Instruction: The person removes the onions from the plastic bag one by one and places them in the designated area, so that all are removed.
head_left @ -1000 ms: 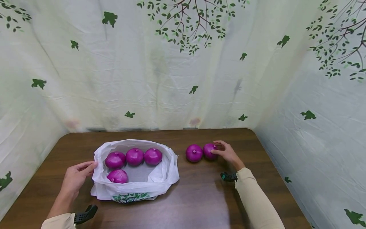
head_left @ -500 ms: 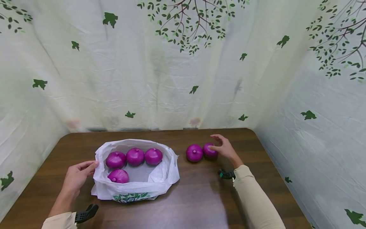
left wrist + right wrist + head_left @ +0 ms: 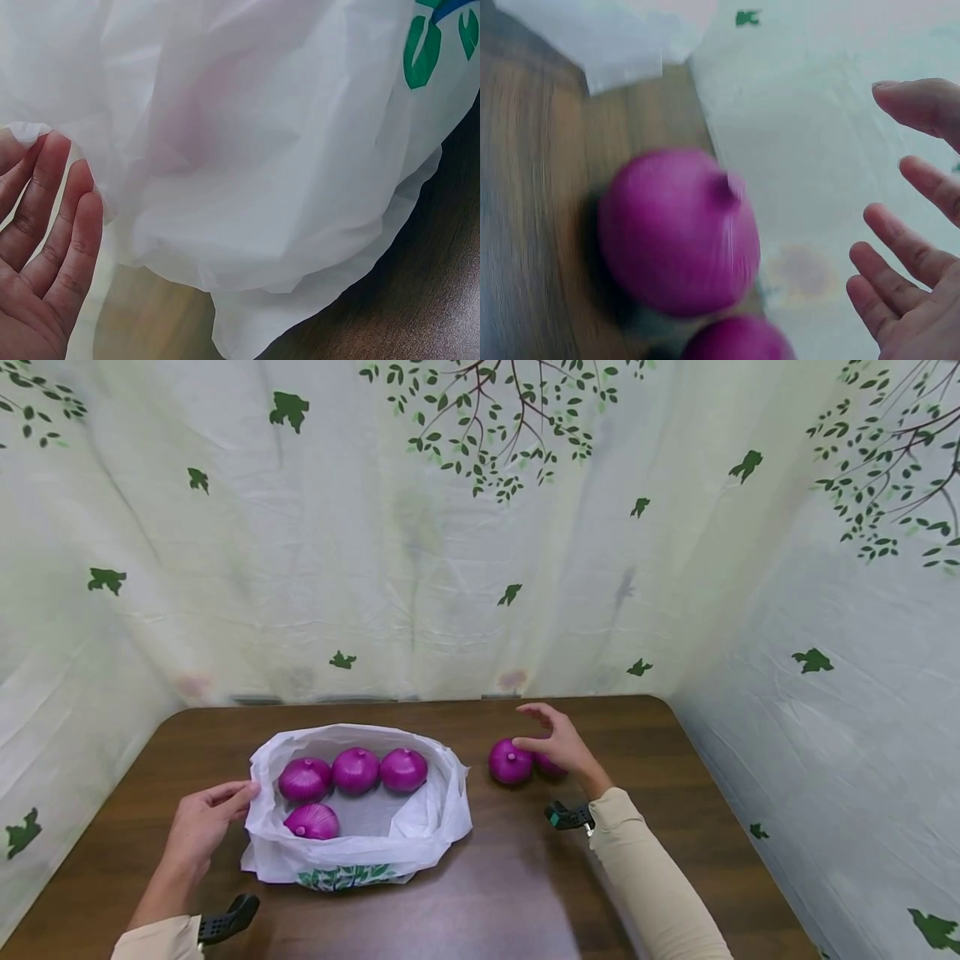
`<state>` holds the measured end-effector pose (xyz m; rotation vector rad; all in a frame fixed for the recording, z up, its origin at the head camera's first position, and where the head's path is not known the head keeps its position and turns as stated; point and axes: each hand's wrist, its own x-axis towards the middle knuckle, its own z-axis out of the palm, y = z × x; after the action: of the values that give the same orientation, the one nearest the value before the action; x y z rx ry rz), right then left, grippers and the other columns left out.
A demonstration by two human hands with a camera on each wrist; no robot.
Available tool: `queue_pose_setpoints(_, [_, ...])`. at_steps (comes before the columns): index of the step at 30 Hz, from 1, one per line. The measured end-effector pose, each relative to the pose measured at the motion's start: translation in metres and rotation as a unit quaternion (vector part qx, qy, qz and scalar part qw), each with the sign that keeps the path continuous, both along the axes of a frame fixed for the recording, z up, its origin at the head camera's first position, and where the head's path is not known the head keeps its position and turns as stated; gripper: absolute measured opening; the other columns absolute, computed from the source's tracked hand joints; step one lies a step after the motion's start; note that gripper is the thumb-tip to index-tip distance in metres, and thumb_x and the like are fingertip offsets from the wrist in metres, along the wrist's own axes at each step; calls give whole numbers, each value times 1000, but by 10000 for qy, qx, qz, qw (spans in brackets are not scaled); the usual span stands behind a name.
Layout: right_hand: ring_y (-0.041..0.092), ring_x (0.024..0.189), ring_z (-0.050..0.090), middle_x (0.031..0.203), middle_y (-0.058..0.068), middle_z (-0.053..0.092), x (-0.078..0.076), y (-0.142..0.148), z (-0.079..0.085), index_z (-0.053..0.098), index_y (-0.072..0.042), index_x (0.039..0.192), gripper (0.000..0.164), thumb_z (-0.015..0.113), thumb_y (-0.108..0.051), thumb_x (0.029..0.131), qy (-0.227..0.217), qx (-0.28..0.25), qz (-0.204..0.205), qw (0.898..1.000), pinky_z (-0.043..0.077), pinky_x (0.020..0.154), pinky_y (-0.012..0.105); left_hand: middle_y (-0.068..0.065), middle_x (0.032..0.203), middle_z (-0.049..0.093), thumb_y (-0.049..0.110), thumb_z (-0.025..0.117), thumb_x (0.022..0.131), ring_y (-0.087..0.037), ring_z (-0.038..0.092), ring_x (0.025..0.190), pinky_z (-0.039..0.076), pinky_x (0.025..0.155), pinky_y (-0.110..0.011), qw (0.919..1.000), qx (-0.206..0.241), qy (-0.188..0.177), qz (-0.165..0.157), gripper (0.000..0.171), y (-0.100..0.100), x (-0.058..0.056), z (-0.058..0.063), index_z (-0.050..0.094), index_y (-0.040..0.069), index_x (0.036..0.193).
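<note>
A white plastic bag (image 3: 446,814) with a green leaf print stands with its mouth wide, several purple onions (image 3: 356,770) lying inside. My left hand (image 3: 204,822) pinches the bag's left rim between thumb and fingers; in the left wrist view the fingers (image 3: 69,255) meet the thin film. To the right of the bag, two more onions sit side by side on the table. My right hand (image 3: 558,743) hovers over this pair with fingers spread and nothing in them. It overlaps the left onion (image 3: 508,767) and partly hides the right onion (image 3: 551,767).
The brown wooden table (image 3: 480,902) has rounded far corners. A pale curtain (image 3: 450,568) printed with green leaves surrounds it at the back and sides. Black straps with devices sit on both wrists, such as the left wrist device (image 3: 228,920).
My right hand has left the right-hand onion and moved leftward over the left one, fingers opening wider. Neither onion has moved. The left hand stays on the bag's rim.
</note>
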<state>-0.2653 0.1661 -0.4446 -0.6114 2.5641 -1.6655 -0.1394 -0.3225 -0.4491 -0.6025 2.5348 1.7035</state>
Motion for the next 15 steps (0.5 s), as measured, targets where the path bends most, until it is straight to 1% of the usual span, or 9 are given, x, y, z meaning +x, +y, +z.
queue_pose_setpoints(3, [35, 127, 46, 130, 17, 56, 0, -12, 4, 57, -2, 127, 52, 78, -11, 80, 0, -24, 157, 9999, 31, 107, 54, 11, 91, 64, 47, 64, 89, 2, 59, 71, 28, 101, -66, 10000, 43, -71, -18, 68, -1, -1, 2, 56, -9, 127])
queue_pose_setpoints(7, [38, 128, 45, 134, 19, 54, 1, -28, 8, 55, 0, 129, 53, 77, -8, 81, -208, -147, 479, 9985, 32, 107, 53, 9, 93, 64, 49, 64, 89, 2, 58, 72, 26, 101, -69, 9999, 73, -129, -58, 71, -2, -1, 4, 54, -8, 129])
queue_pose_setpoints(10, [38, 125, 48, 133, 22, 53, 12, -42, 24, 53, 4, 128, 51, 74, -4, 83, -335, -180, 813, 9960, 38, 104, 51, 10, 92, 63, 50, 64, 88, 2, 58, 72, 25, 101, -70, 9998, 93, -158, -52, 72, -2, 0, 4, 54, -8, 129])
queue_pose_setpoints(14, [37, 119, 52, 127, 22, 57, 15, -61, 28, 55, 4, 126, 48, 75, -4, 82, -254, -282, 1205, 9920, 41, 100, 52, 11, 92, 64, 49, 64, 88, 2, 58, 72, 24, 102, -69, 9997, 138, -180, -26, 71, -2, -1, 3, 55, -8, 129])
queue_pose_setpoints(15, [37, 119, 53, 126, 20, 57, 13, -65, 25, 56, 3, 125, 48, 75, -5, 82, -213, -284, 1275, 9912, 42, 100, 52, 11, 91, 64, 49, 64, 88, 2, 58, 71, 24, 102, -69, 9997, 148, -176, -24, 70, -2, -1, 3, 55, -8, 129])
